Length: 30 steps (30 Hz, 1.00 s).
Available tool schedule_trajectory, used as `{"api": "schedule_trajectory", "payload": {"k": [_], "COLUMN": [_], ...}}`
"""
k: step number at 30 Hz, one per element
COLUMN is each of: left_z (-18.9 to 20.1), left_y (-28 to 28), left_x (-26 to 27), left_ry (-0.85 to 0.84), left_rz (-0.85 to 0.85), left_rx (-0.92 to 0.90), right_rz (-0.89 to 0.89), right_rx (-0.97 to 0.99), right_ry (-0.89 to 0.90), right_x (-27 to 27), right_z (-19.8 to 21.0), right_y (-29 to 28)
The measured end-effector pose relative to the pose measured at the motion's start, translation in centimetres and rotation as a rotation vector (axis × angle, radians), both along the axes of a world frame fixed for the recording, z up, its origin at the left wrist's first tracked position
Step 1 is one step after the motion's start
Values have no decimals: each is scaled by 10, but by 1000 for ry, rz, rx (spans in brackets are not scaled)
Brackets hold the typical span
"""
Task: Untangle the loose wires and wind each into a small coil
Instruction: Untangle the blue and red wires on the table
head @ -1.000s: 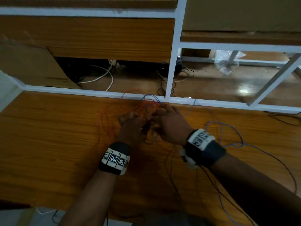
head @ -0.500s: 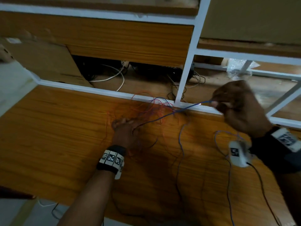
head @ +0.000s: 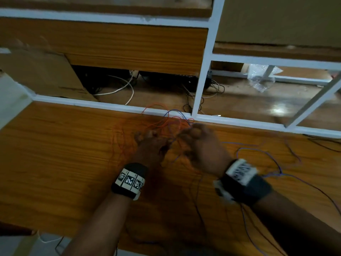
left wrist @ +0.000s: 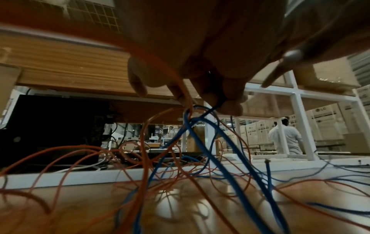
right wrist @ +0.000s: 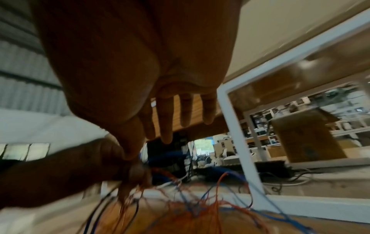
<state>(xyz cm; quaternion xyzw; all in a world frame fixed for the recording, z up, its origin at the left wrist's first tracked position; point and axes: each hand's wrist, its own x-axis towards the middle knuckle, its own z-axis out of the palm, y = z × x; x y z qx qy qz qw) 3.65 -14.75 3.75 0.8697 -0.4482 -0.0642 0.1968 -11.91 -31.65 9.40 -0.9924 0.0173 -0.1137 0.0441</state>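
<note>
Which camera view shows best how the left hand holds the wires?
The left wrist view: fingertips pinch blue wire and orange wire. The head view shows only the left hand from behind; the right wrist view is blurred.

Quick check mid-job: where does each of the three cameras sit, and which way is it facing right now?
Head: worn high, looks down at the wooden table; shows both forearms, left hand, right hand.
Left wrist: low under the left hand, faces the white frame; fingers pinch the orange and blue wires.
Right wrist: under the right hand, faces forward, blurred.
All share the wire tangle.
</note>
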Motion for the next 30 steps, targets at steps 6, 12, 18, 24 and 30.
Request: {"api": "schedule_trajectory", "payload": {"k": [6, 12, 18, 24, 30], "left_z": [2, 3, -6, 15, 61], "left_y": [10, 33, 55, 28, -27], "left_x": [-7, 6, 23, 1, -83], "left_ry": [38, 177, 142, -58, -9], "left_rz": [25, 182, 199, 145, -91], "left_rx": [-121, -132, -158, -216, -576], "right_rz": [-40, 36, -284, -235, -199], "right_rx": [-39, 199, 317, 333, 192], "right_ry": [109, -149, -371, -274, -220], "right_x": [38, -2, -48, -65, -112], "right_z": [-18, 49, 117, 72, 29], "right_y": [15, -30, -92, -88, -74]}}
